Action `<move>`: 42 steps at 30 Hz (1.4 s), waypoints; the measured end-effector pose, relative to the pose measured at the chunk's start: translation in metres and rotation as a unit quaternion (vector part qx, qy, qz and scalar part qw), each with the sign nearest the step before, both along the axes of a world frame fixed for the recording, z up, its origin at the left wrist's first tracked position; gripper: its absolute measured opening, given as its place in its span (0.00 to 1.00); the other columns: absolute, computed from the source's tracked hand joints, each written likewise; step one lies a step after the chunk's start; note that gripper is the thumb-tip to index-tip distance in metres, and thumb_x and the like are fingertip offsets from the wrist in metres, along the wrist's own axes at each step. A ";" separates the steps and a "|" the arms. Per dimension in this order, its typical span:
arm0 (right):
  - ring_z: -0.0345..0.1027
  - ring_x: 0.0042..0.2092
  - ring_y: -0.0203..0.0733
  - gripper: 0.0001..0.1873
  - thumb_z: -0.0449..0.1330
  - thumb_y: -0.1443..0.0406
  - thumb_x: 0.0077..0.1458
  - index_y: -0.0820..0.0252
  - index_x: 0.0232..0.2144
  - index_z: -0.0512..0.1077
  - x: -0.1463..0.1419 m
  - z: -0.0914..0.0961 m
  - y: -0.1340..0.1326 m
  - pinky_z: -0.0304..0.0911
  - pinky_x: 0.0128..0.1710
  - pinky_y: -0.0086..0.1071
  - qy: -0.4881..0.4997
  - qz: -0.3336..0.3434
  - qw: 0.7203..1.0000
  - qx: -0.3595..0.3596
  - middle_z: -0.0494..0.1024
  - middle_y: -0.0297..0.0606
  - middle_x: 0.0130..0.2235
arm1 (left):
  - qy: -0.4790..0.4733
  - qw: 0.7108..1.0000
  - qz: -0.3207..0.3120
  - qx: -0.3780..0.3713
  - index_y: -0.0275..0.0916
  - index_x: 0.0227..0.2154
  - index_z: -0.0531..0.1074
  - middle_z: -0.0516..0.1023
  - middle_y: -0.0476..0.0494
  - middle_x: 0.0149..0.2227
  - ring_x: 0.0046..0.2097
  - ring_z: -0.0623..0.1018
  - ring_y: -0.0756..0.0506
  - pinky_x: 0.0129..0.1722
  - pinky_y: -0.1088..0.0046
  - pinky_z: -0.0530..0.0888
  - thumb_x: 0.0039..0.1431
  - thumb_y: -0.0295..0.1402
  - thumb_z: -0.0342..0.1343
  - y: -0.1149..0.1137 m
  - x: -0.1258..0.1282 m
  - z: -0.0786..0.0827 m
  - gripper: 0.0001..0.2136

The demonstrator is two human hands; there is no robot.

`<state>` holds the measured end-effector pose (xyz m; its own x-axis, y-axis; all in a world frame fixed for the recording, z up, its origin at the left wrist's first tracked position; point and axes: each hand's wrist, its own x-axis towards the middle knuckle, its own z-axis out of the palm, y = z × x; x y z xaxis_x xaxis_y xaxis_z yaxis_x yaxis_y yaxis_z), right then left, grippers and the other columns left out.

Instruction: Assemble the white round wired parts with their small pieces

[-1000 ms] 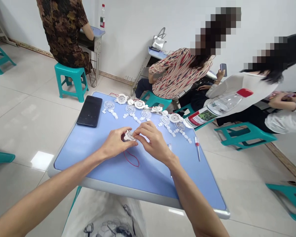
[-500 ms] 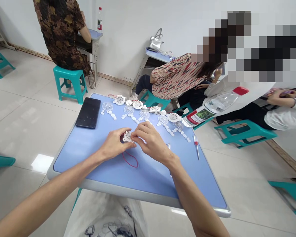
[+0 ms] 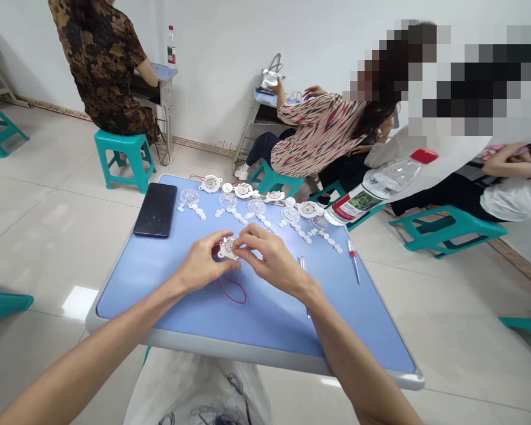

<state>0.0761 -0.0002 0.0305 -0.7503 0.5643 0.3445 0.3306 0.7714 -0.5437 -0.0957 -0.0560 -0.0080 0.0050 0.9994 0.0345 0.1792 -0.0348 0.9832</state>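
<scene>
Fingers (image 3: 212,242) of the left hand (image 3: 202,267) and right hand (image 3: 272,260) pinch a small round white plastic disc (image 3: 226,248) between them, just above the smooth blue worktop (image 3: 172,307). A thin red wire (image 3: 232,290) lies looped on the worktop beneath the hands.

Pinched between left hand (image 3: 202,265) and right hand (image 3: 269,257) at mid-table: a small white disc (image 3: 226,248), with red wire (image 3: 231,290) looping nearer onto the blue table (image 3: 159,283). Farther off, a row of white parts (image 3: 243,190). Far left, a black phone (image 3: 155,209). Right, a red-handled screwdriver (image 3: 354,262) and a tilted plastic bottle (image 3: 380,188).
</scene>
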 end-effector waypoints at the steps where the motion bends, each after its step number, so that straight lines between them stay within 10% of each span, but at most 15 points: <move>1: 0.66 0.36 0.38 0.07 0.55 0.69 0.61 0.56 0.35 0.72 0.000 0.000 0.000 0.70 0.36 0.36 0.011 -0.003 1.000 -0.026 0.69 0.39 0.38 | -0.002 1.000 0.002 -0.001 0.35 0.55 0.69 0.79 0.42 0.42 0.41 0.77 0.44 0.42 0.69 0.73 0.43 0.34 0.68 0.000 0.000 -0.001 0.32; 22: 0.63 0.50 0.45 0.18 0.67 0.62 0.46 0.53 0.41 0.70 0.000 -0.005 0.009 0.69 0.41 0.36 0.175 -0.045 0.910 -0.373 0.69 0.39 0.47 | -0.108 0.994 -0.015 0.003 0.37 0.47 0.69 0.74 0.46 0.41 0.40 0.73 0.47 0.42 0.72 0.69 0.45 0.32 0.68 0.001 0.001 0.003 0.25; 42: 0.66 0.47 0.43 0.18 0.66 0.65 0.43 0.55 0.40 0.72 -0.008 -0.007 0.007 0.61 0.49 0.38 0.161 -0.071 0.898 -0.402 0.73 0.36 0.44 | -0.094 0.995 -0.009 0.008 0.38 0.46 0.67 0.77 0.45 0.42 0.41 0.74 0.46 0.41 0.72 0.69 0.45 0.32 0.68 0.000 0.001 -0.002 0.25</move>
